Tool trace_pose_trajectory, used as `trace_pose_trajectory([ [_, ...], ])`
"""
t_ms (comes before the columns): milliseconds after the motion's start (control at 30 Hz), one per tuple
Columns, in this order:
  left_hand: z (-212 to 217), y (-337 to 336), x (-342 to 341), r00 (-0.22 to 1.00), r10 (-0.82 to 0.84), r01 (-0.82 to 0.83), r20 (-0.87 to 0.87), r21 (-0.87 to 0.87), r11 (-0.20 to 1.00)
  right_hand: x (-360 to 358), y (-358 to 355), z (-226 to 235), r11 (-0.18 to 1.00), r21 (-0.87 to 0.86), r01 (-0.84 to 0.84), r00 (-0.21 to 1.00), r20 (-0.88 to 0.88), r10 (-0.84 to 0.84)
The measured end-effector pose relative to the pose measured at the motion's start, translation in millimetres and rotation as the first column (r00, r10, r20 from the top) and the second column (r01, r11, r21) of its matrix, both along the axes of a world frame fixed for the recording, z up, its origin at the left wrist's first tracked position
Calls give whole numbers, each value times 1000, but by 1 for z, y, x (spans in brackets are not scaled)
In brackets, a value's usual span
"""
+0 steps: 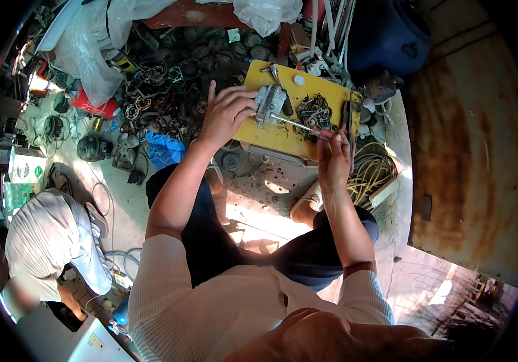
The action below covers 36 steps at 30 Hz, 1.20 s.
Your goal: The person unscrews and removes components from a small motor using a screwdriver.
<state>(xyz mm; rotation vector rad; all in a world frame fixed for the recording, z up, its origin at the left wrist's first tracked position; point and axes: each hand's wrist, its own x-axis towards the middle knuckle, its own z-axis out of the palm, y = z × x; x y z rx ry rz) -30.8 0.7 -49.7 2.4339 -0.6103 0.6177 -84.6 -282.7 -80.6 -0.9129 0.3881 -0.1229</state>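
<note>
My right hand (334,160) is closed around the red handle of a screwdriver (322,133). Its thin metal shaft points left, and the tip meets the lower side of a grey metal block-shaped part (273,98). From the other side, my left hand (229,114) rests its fingertips and thumb against that part, with one finger raised away. The part sits on a yellow board (259,134). Behind it on the board lies a tool with a metal head and dark handle (287,107). To its right is a heap of small dark metal pieces (314,111).
A white disc (299,79) lies on the board. Scrap metal rings (150,90) cover the floor at left, near a blue cloth (165,149). Coiled yellowish cable (370,172) and a dark blue drum (385,36) stand right. Another person (45,241) bends over at lower left.
</note>
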Motion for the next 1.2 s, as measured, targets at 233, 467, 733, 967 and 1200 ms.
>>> trace_pose_trajectory([
  [233, -1, -8, -7, 995, 48, -49, 88, 3, 999, 10, -7, 2, 999, -3, 33, 997, 70, -33],
  [467, -6, -20, -20, 987, 78, -76, 141, -22, 997, 32, -26, 1, 999, -2, 45, 999, 0, -45],
  [733, -4, -19, -20, 991, 69, -64, 113, -47, 997, 48, -30, 5, 1000, 5, -11, 999, -36, 12],
  [967, -5, -17, -20, 992, 50, -44, 112, -56, 997, 48, -26, 1, 997, 69, -35, 998, 51, 32],
  [1200, -5, -19, -19, 988, 77, -72, 134, -41, 997, 50, -28, -1, 998, 61, -32, 998, 60, 29],
])
